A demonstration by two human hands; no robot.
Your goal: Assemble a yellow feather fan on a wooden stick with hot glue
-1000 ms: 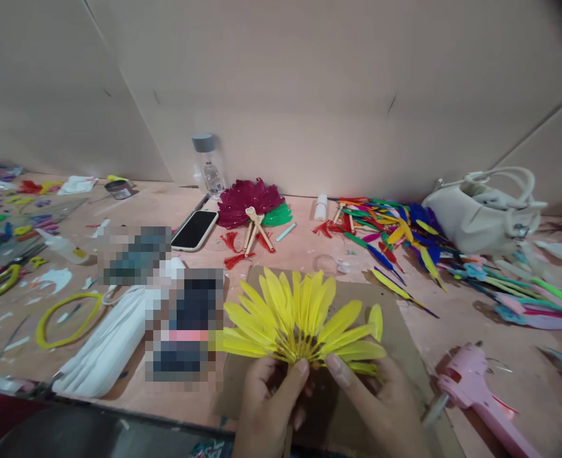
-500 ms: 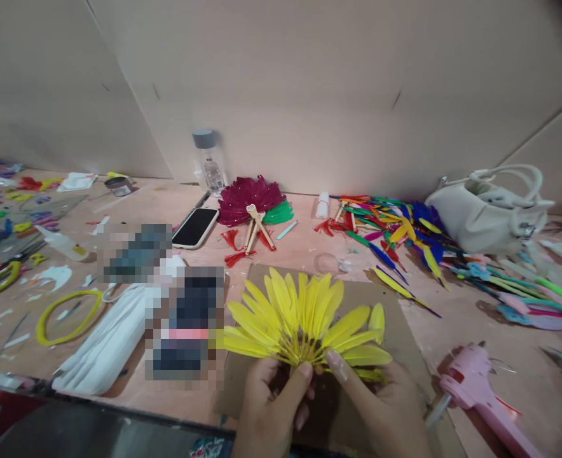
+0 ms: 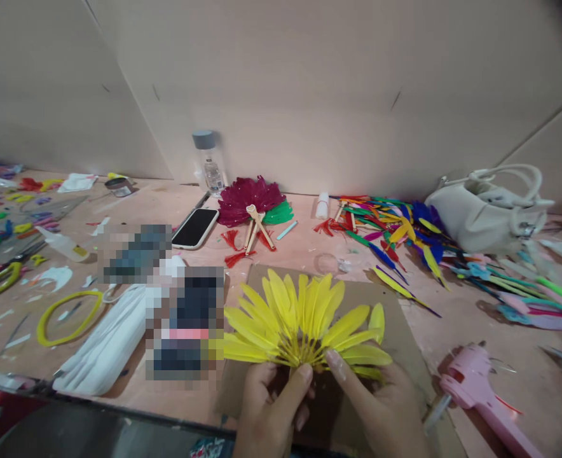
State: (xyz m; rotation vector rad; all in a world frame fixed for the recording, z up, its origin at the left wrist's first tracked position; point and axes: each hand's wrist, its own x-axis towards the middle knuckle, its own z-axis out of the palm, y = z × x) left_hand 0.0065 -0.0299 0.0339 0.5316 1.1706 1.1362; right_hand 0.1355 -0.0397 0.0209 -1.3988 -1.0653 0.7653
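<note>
Far left of the yellow fan (image 3: 304, 327) lie a yellow ring (image 3: 66, 316) and a white case (image 3: 107, 346) on the pink table (image 3: 281, 254). Up and left of the fan is a phone (image 3: 195, 228), and behind that stands a bottle (image 3: 209, 160) by the wall. Right behind the fan lies a dark red fan (image 3: 245, 200) with wooden sticks.

The yellow fan sits on a brown card (image 3: 405, 337), near the front edge of the table. Its feathers spread out wide and meet at the bottom. The left hand (image 3: 269, 407) pinches that bottom part, thumb pressed on top. The right hand (image 3: 379, 410) grips it too, just beside the left, with its thumb on the lowest feathers.

Up and right of the fan is a pile of feathers (image 3: 390, 232) in many colors. Past it sits a white bag (image 3: 486, 207). Right of the fan, close to the card, lies a pink glue gun (image 3: 481, 391).
</note>
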